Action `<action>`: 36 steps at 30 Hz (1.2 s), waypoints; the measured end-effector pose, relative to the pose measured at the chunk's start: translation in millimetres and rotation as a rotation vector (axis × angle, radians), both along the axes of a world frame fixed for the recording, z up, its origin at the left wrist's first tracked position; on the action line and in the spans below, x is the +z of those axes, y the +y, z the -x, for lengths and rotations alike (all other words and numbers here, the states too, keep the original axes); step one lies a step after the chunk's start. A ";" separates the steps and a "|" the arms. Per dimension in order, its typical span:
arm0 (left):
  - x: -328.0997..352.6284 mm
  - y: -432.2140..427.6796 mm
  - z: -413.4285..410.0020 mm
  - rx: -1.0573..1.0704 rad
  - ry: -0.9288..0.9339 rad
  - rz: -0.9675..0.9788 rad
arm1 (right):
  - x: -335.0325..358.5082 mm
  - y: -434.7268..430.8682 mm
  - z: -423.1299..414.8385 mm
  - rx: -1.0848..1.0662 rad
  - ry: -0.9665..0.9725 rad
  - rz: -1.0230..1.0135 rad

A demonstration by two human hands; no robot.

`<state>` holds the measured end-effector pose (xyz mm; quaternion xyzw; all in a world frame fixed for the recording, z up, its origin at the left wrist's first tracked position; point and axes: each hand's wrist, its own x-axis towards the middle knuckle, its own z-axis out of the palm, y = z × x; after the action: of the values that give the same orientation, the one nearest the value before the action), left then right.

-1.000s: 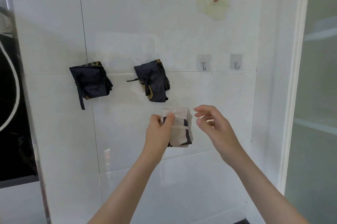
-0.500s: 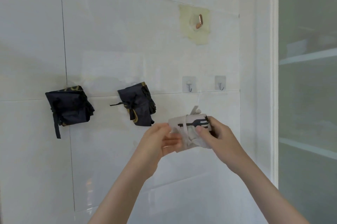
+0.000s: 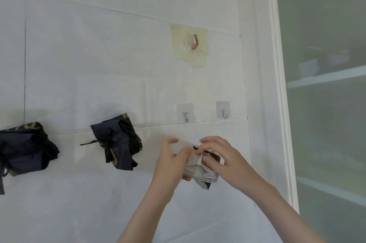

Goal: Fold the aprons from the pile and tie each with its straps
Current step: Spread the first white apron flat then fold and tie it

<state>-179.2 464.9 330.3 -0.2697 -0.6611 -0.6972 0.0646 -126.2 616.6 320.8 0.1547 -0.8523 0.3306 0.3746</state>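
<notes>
A pale beige folded apron bundle (image 3: 200, 172), marked with black patches, is held in the air in front of a white tiled wall (image 3: 99, 54). It is between both hands, lower than the left clear adhesive hook (image 3: 185, 117) and the right clear adhesive hook (image 3: 223, 113).

The left hand (image 3: 171, 165) is wrapped round the bundle's left end. The thumb is pressed on the front of the cloth, the lower fingers are curled behind it, and one finger (image 3: 170, 140) is raised clear above it. The right hand (image 3: 222, 156) is laid over the top and right end, its fingers (image 3: 208, 141) bent down onto the cloth. Much of the bundle is covered by this hand, and whether a strap is pinched under the fingertips cannot be told.

To the left, a dark navy cloth bundle with gold print (image 3: 116, 143), bound by a dark strap, is seen against the wall. A second dark navy bundle (image 3: 25, 149) is cut off by the left edge. What either one hangs from is hidden.

Higher up, a copper-coloured hook (image 3: 194, 41) is fixed on a yellowed adhesive patch (image 3: 198, 58). At the right, only blurred shapes are made out behind a frosted glass panel (image 3: 326, 104).
</notes>
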 end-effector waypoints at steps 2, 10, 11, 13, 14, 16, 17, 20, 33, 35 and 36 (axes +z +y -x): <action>13.9 5.4 9.5 -0.034 -0.013 -0.023 | 16.6 7.4 11.9 0.021 -0.008 0.017; 33.5 8.7 24.3 -0.519 -0.030 -0.361 | 86.7 35.5 67.7 0.230 -0.113 0.380; 30.9 9.5 27.0 -0.496 0.044 -0.330 | 90.9 37.8 76.7 0.257 -0.163 0.420; 26.9 14.2 35.2 -0.271 0.167 -0.196 | 96.4 37.7 89.5 0.252 -0.222 0.420; 26.3 17.6 39.5 -0.093 0.209 -0.136 | 98.3 36.6 95.3 0.255 -0.242 0.408; 25.6 23.7 49.3 0.247 0.281 -0.056 | 100.7 35.3 105.1 0.260 -0.290 0.386; 26.4 25.3 52.8 0.376 0.310 -0.034 | 103.3 35.4 109.4 0.259 -0.301 0.367; 27.3 31.6 59.1 0.477 0.254 -0.082 | 109.6 39.5 114.0 0.205 -0.282 0.274; -18.4 60.7 48.1 0.384 0.045 -0.257 | 15.5 34.8 109.4 0.321 -0.101 0.472; -21.8 62.6 43.1 0.352 0.023 -0.274 | -1.3 27.4 110.9 0.287 -0.065 0.557; -21.6 63.1 41.3 0.337 0.020 -0.292 | -6.9 24.4 110.6 0.288 -0.053 0.586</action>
<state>-220.5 528.0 308.7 -0.1501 -0.5883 -0.7620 0.2250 -236.8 641.0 313.9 0.1508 -0.6997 0.6153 0.3303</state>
